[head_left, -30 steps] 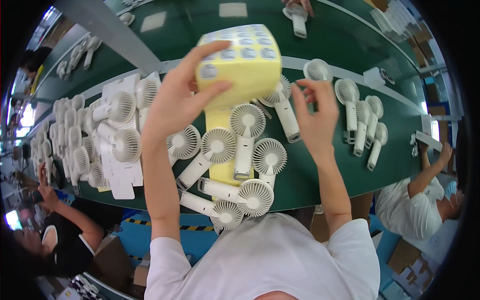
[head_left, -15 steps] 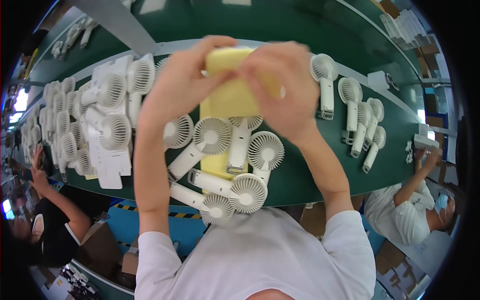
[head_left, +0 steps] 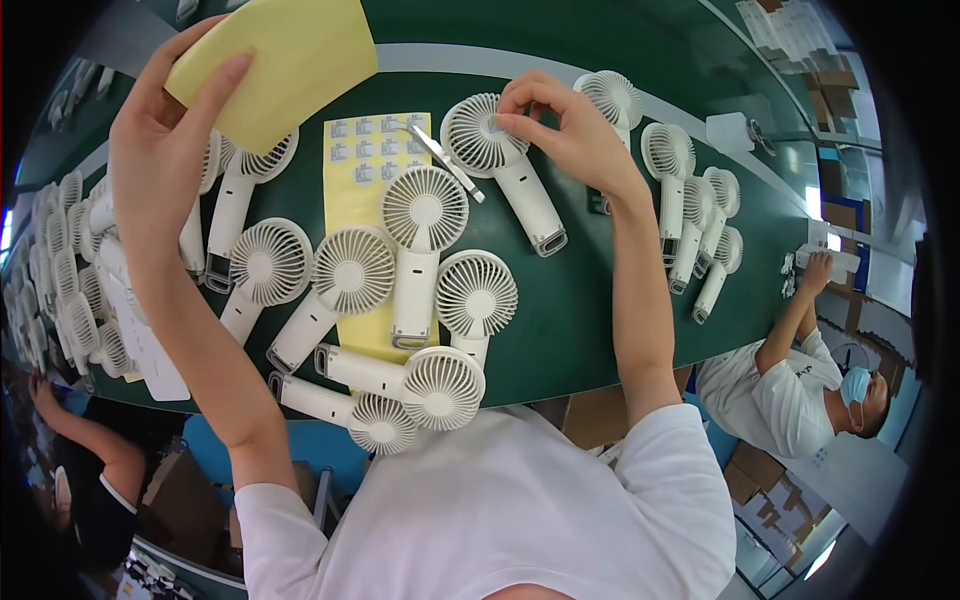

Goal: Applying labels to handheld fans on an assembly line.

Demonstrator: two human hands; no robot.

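Note:
At the upper left, my left hand (head_left: 180, 120) is closed on the edge of a yellow backing sheet (head_left: 300, 70), held up above the table. My right hand (head_left: 570, 125) has its fingertips pinched over the grille of a white handheld fan (head_left: 530, 205); a tiny greyish patch shows at the fingertips, too small to make out. Between the hands lies a yellow sheet of small grey stickers (head_left: 345, 190), partly under other handheld fans (head_left: 425, 207). A slim pair of tweezers (head_left: 445, 162) rests across its edge, beside the fan under my right hand.
Many more white fans crowd the left side (head_left: 75, 290). Further fans (head_left: 708, 205) lie at the right on the green table (head_left: 590, 300). One fan (head_left: 385, 424) overhangs the near edge. A masked co-worker (head_left: 790, 380) sits at the right; another person's arm (head_left: 90, 440) reaches in at left.
My hands, together on yellow sheets before, have parted. The left has carried one sheet up and left, uncovering the sticker sheet and tweezers; the right has come over a fan. The view has shifted.

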